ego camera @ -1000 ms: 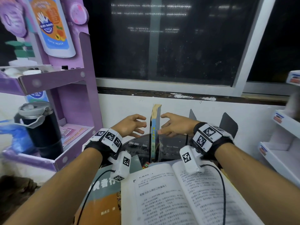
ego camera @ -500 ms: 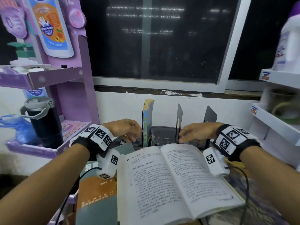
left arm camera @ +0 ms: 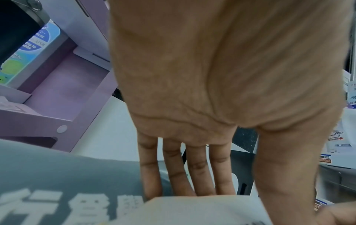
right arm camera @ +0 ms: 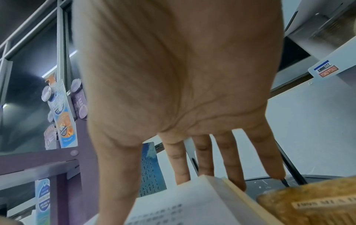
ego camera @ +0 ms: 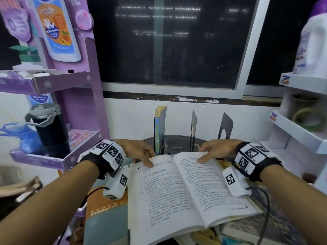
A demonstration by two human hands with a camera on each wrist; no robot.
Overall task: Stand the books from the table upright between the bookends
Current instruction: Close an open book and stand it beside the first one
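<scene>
While the open paperback (ego camera: 187,190) lay face up at the near middle of the table, both hands had taken hold of its far edge. The left hand (ego camera: 136,149) sat at the book's eleven o'clock corner, thumb on the printed page, and the left wrist view showed its four fingers (left arm camera: 194,167) reaching down behind that edge, so it looked like a pinch. The right hand (ego camera: 219,149) gripped the one o'clock corner the same way, thumb flat on the right page and fingers (right arm camera: 231,164) tucked behind the page block. I took this two-handed hold as the way to fold the halves together, since an open book cannot stand.

At twelve o'clock from it, one blue paperback (ego camera: 160,129) stood upright on the dark round tabletop (ego camera: 178,139), its frayed top leaning slightly. Two black metal bookends (ego camera: 193,128) rose to its right, at about one o'clock, apart from each other; whether a bookend also backed the blue book on its left I could not tell. The gap between the blue book and the nearer plate seemed meant for the next volume.

A grey and orange book (ego camera: 106,214) lay flat at eight o'clock, partly under the open one, and more books (ego camera: 256,232) lay beneath at four o'clock, so most of the job looked undone. A black flask (ego camera: 51,131) stood on the purple display shelf (ego camera: 53,161) at ten o'clock.
</scene>
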